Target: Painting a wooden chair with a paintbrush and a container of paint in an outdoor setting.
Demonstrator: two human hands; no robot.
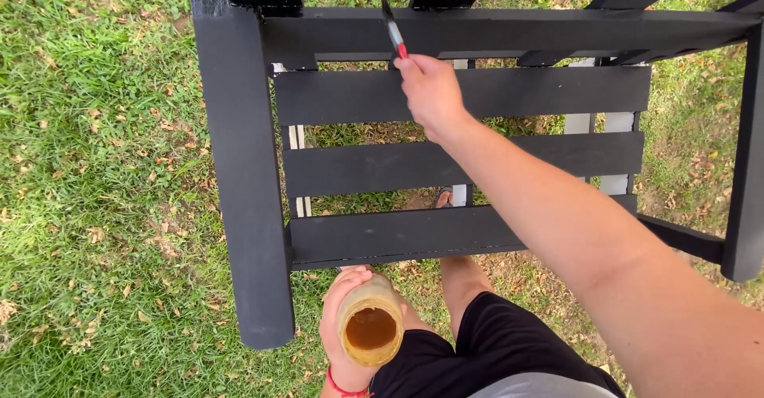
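- Brush (392,28) in your right hand (430,94): fingers pinched around the red part of the handle, dark bristles up against the black top rail of the bench (243,167).
- Right arm stretches out from the lower right, across the seat slats, with the hand hovering over the second slat.
- Jar (371,329) in your left hand (344,326): fingers wrapped round the glass wall, held low near your thigh, just in front of the bench's front edge. Mouth is open and faces up; brown liquid inside, pale smears on the rim.
- Red string bracelet (344,388) on the left wrist.
- Bench painted black on the armrest and slats; some white, unpainted wood shows through the gaps between slats.
- Your black shorts (485,350) and one knee show below the seat; a foot is visible through a gap in the slats.
- Grass (95,167) all round, scattered with dry leaves.
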